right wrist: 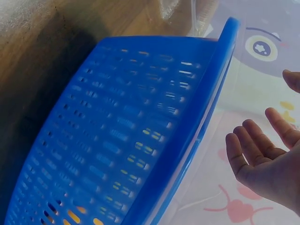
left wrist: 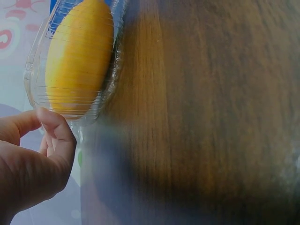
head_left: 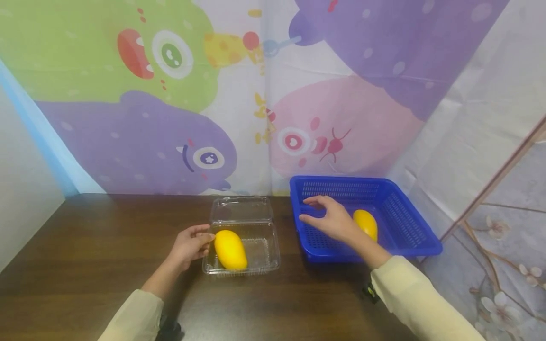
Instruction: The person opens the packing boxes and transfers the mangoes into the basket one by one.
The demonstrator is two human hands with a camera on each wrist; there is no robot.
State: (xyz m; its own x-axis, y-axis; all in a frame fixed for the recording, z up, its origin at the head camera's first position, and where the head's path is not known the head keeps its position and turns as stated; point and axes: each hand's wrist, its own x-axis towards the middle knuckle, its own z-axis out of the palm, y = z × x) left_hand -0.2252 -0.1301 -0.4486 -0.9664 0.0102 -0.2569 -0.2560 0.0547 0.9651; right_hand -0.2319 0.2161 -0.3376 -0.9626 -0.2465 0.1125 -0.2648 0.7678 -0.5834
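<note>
A clear plastic clamshell box [head_left: 262, 246] lies with its lid [head_left: 241, 210] folded back, and a yellow mango [head_left: 231, 250] rests in its left part. My left hand [head_left: 193, 247] pinches the box's left rim between thumb and fingers; the left wrist view shows the fingertips [left wrist: 43, 115] at the rim, beside the mango [left wrist: 79, 61]. Over the left part of a blue plastic basket [head_left: 409, 222], my right hand [head_left: 334, 221] is held with thumb and fingers spread apart and nothing between them. A second mango [head_left: 366, 223] lies in the basket, partly hidden by that hand.
Both containers stand on a dark wooden table [head_left: 106, 246], the basket to the right of the box. A cartoon-printed cloth [head_left: 239, 118] hangs behind the table. On the right stands a pale wall covering with flowers [head_left: 503, 265].
</note>
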